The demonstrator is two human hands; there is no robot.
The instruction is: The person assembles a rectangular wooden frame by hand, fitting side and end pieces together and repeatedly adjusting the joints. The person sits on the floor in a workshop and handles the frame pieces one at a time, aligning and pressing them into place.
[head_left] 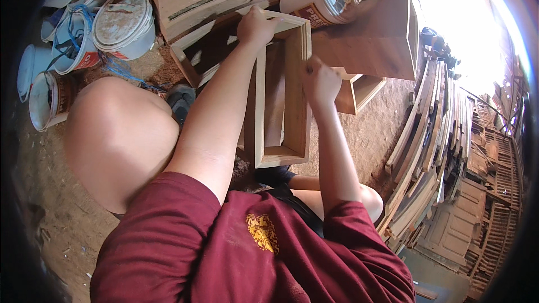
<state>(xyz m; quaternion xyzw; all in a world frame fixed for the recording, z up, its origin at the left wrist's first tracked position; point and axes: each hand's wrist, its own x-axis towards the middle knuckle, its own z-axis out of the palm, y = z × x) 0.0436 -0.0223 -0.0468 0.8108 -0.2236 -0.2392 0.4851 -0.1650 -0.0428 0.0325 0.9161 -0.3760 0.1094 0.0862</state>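
Observation:
In front of me a pale wooden box frame (260, 112) stands tilted, long side toward my body, with an open middle. My left hand (257, 27) is closed over its far edge near the corner, thumb stretched to the right. Beside the frame's right side is my right hand (323, 83), curled into a fist. A small dark spot shows at its thumb side; what the fist holds, if anything, I cannot make out. My left arm crosses in front of part of the frame.
A lidded white bucket (124, 25) and several other buckets stand at the left. Beyond the frame are another white bucket (317, 0), a brown wooden box (368, 36) and a smaller open box (365, 91). Stacked planks (421, 146) lie along the right.

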